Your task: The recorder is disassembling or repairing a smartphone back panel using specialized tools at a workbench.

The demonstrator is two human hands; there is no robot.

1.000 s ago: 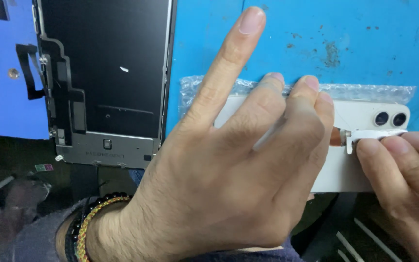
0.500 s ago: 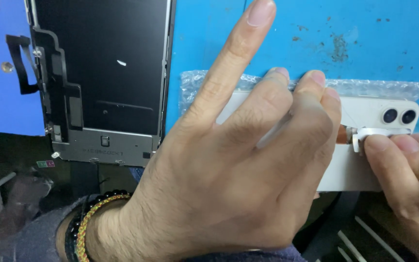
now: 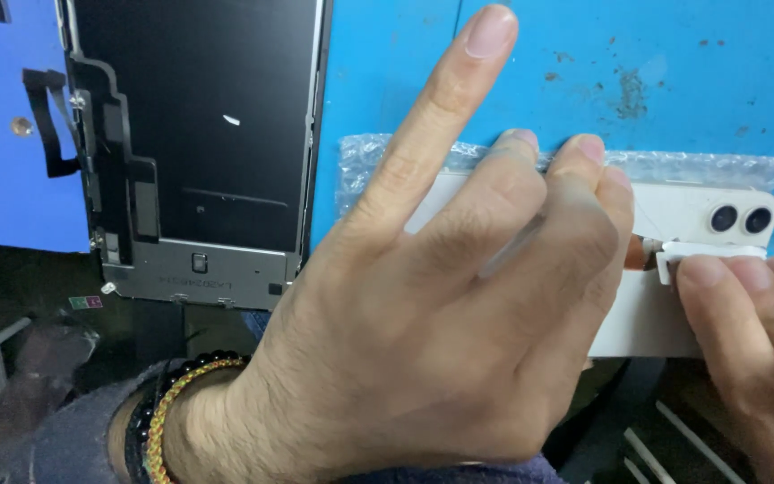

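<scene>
A white phone back housing (image 3: 674,314) with two camera holes (image 3: 741,219) lies on a clear bubble-wrap bag (image 3: 674,166) on the blue mat. My left hand (image 3: 423,305) presses down on the housing, index finger raised, the other fingers curled over its upper edge. My right hand (image 3: 754,341) comes in from the right edge and pinches a small white strip part (image 3: 705,254) just below the camera holes. A short brown piece (image 3: 638,253) shows between the two hands.
A detached phone screen assembly (image 3: 199,134), dark with a metal lower frame and a black flex cable (image 3: 47,121), lies face down at upper left on the blue mat (image 3: 656,63). The bench's front edge drops to a dark area with white rods (image 3: 674,444).
The view has shifted slightly. My right hand has slid the white strip a little toward the left hand. My left hand stays pressed on the housing.
</scene>
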